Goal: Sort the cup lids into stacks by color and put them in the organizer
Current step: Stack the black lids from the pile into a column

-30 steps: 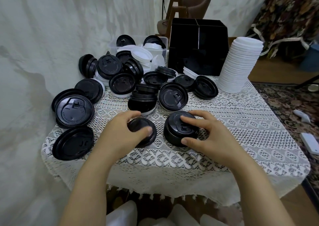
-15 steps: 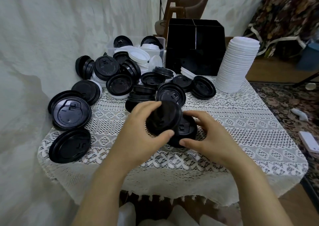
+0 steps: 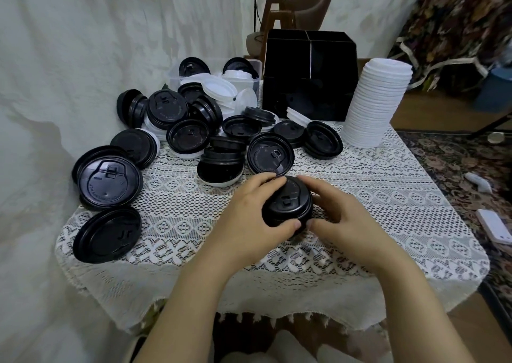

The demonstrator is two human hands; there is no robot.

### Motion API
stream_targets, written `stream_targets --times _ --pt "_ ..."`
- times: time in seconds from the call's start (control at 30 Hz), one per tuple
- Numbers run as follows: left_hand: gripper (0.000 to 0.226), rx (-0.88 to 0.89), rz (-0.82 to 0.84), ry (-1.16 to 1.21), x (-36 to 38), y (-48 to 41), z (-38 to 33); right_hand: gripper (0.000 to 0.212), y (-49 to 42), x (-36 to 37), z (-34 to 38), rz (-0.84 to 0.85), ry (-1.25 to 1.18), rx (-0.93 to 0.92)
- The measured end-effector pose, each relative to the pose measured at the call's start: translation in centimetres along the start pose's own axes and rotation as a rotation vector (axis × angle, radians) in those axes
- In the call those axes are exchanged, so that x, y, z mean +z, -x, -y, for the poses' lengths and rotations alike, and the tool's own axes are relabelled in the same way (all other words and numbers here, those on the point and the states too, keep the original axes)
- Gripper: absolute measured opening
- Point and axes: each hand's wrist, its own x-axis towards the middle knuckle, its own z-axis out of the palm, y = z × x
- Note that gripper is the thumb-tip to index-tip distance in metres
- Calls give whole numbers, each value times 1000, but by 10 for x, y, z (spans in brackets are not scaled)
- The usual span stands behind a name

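A short stack of black lids (image 3: 288, 203) stands on the lace-covered table (image 3: 388, 210) near the front middle. My left hand (image 3: 249, 220) grips its left side, thumb at the front and fingers over the far rim. Fingers of my right hand (image 3: 338, 218) curl round its right side. Behind it lie several loose black lids (image 3: 191, 138), some white lids (image 3: 219, 89) among them. A tall stack of white lids (image 3: 374, 102) stands at the back right, next to the black organizer (image 3: 307, 77).
A clear plastic tub (image 3: 177, 71) with lids sits behind the pile. Large black lids (image 3: 109, 179) lie near the table's left edge, one (image 3: 106, 233) overhanging the front left. A wall is on the left, a chair behind, and a carpeted floor to the right.
My left hand lifted a black lid from the table, carried it right and set it on top of the stack under my right hand. Both hands now hold the stack.
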Motion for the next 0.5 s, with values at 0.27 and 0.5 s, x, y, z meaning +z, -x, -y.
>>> stream_targets --times 0.27,0.5 --pt "71 -17 53 56 0 -2 3 51 -2 3 -1 -36 -22 -9" --pt "67 -25 51 79 0 -2 5 57 -7 2 0 -66 79 40"
